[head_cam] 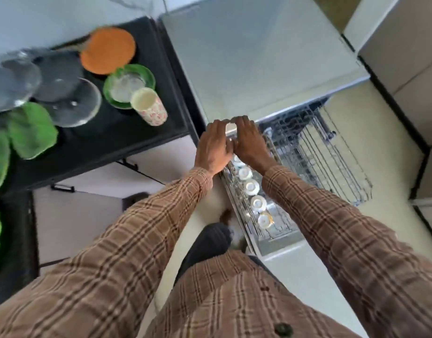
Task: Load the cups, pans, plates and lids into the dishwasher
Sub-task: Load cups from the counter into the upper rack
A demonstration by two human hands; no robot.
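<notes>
Four white cups (252,187) inverted in dishwasher rack (319,152) (left row); floral cup (150,106) upright on counter.

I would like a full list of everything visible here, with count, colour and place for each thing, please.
white cups: at least five, upside down in a row along the left side of the upper rack
upper rack: one, grey wire, pulled out of the dishwasher
floral cup: one, cream with pink pattern, on the black counter
green plate: one, beside the floral cup, something clear in it
orange disc: one, behind the green plate
glass lids: several, clear, left part of the counter
green leaf-shaped plates: several, counter's left edge
black counter: one, left of the dishwasher
left hand: grip on a white cup, blurred
right hand: grip on the same cup
</notes>
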